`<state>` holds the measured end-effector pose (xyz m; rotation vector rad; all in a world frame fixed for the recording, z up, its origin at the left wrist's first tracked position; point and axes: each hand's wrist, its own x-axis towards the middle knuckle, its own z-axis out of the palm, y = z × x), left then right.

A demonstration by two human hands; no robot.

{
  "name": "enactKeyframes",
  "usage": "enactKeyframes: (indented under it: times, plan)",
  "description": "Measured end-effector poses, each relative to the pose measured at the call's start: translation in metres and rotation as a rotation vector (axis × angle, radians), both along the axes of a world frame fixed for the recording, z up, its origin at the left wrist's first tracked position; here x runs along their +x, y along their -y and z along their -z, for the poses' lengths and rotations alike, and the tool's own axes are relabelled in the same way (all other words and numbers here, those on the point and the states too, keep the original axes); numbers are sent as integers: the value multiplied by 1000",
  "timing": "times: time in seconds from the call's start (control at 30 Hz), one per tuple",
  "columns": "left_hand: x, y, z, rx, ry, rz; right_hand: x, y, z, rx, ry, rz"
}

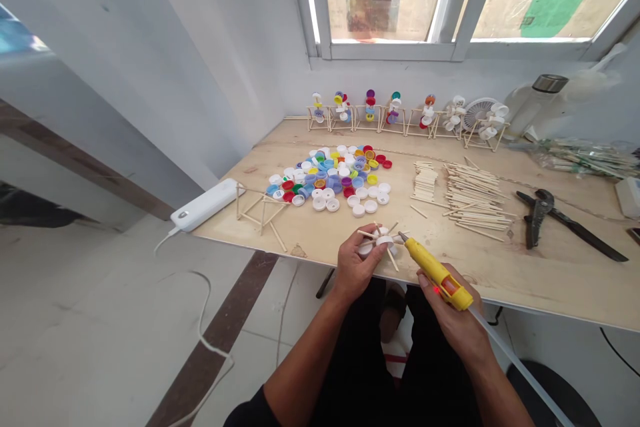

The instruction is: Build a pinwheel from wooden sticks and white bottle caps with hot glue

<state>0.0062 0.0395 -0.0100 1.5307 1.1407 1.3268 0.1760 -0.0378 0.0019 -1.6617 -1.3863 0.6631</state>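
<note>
My left hand (356,268) is closed on a small wheel of wooden sticks and white bottle caps (384,241), just over the table's front edge. The sticks spread outward like spokes, and my fingers cover part of the wheel's left side. In my right hand (453,310) is a yellow glue gun (434,267), with a long pale glue stick (520,363) coming out of its back end. The gun's nozzle points left, close by the wheel; whether it touches cannot be made out. A small red light shows near my right fingers.
Loose coloured bottle caps (330,173) cover the table's middle. Stick piles (473,197) and black-handled cutters (543,213) lie right. A stick frame (257,210) and a white power strip (207,203) are left. Finished-looking stick stands (370,117), a fan (479,113) and a bottle (543,103) line the back.
</note>
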Motion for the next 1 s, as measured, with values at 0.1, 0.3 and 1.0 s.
enactKeyframes:
  times: [0.1, 0.3, 1.0]
  plan:
    - [0, 0, 0, -4, -6, -1, -1, 1, 0, -6, 2, 5]
    - [0, 1, -1, -14, -2, -5, 0, 0, 1, 1, 5, 6]
    - [1, 0, 0, -16, 16, -7, -3, -1, -1, 12, -36, 16]
